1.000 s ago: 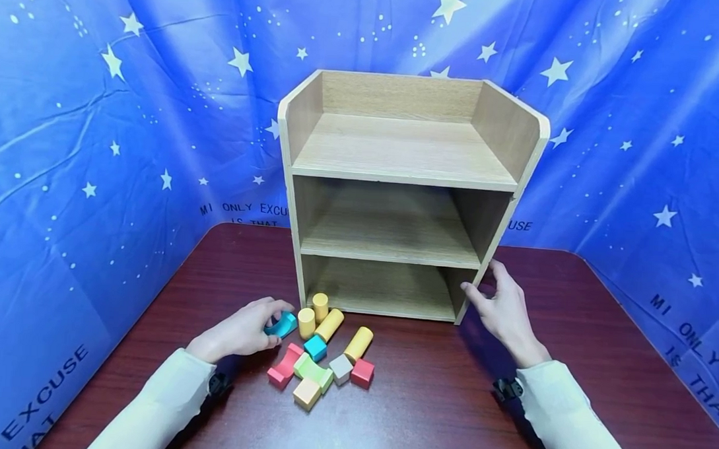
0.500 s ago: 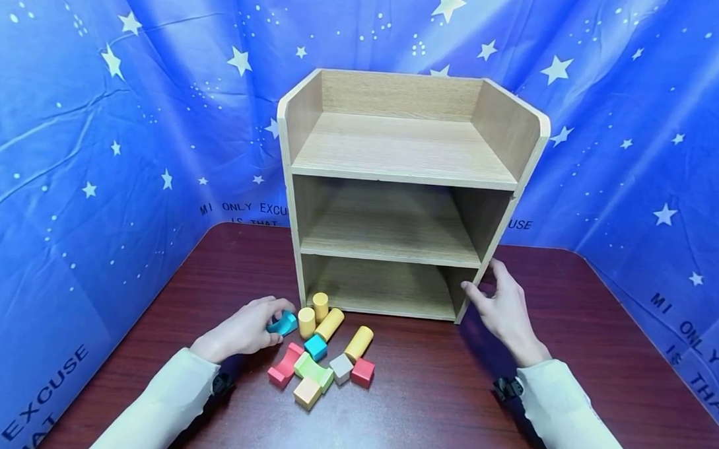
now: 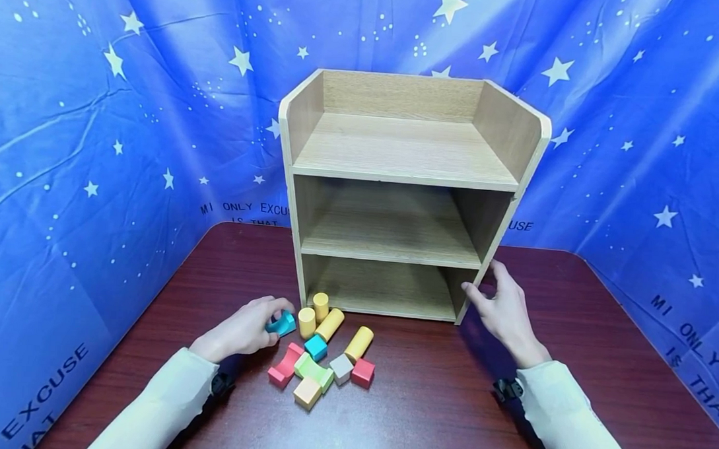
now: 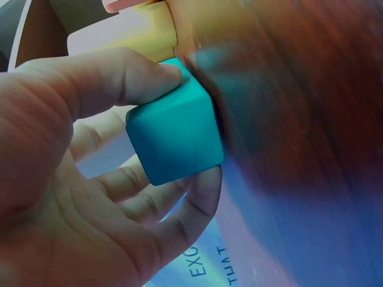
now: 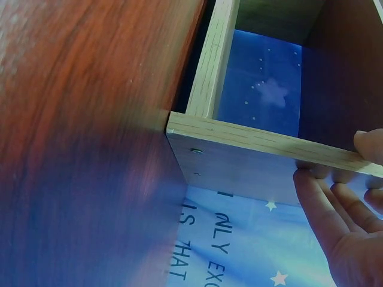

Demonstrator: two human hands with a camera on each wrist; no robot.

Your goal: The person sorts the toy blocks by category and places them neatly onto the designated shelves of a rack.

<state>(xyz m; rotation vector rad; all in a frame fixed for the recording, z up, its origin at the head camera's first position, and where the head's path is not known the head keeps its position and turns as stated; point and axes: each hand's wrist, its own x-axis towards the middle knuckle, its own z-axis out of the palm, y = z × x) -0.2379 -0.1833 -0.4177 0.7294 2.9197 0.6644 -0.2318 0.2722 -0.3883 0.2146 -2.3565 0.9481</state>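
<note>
In the head view my left hand [image 3: 245, 327] pinches a teal arch-shaped block [image 3: 281, 325] low at the table, left of the other blocks. The left wrist view shows the block's square end [image 4: 176, 131], with the thumb on one side and fingers curled at the other. My right hand [image 3: 507, 315] grips the right side panel of a small wooden shelf unit [image 3: 404, 143]. In the right wrist view its thumb [image 5: 368, 145] lies at the inner side of the panel [image 5: 239, 155], and the fingers press the outer face.
Several yellow cylinders [image 3: 330, 325] stand or lie by the shelf's lower left corner. Nearer are a teal cube [image 3: 316, 348], a red arch block [image 3: 286, 366], a green arch block [image 3: 313, 369], a tan cube [image 3: 307, 393], a grey cube [image 3: 341, 368] and a red cube [image 3: 363, 372].
</note>
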